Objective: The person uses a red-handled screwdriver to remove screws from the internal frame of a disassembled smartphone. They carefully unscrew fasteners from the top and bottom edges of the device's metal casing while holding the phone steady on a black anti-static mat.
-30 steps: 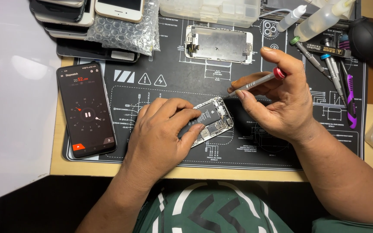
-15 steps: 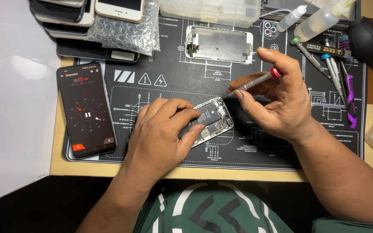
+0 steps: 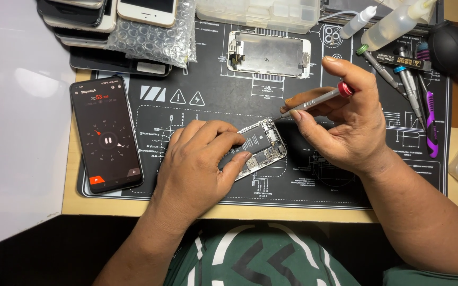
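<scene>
The opened smartphone point(image 3: 258, 149) lay at the centre of the frame on the black repair mat point(image 3: 314, 180), its long axis slanting from lower left to upper right. The left hand point(image 3: 200, 167) lay curled over its lower-left end, pinning it flat. The right hand point(image 3: 345, 124) hovered just right of the phone's upper end, pinching a red-capped precision screwdriver point(image 3: 314, 101) whose tip pointed left, slightly above that end and clear of it.

Open passage: bare mat point(image 3: 208, 106) between opened phone point(image 3: 263, 145) and detached screen panel point(image 3: 269, 53). Obstacles: stopwatch phone point(image 3: 106, 135) left; tool row point(image 3: 412, 90) right; stacked phones point(image 3: 107, 21) and parts box point(image 3: 258, 11) rear.
</scene>
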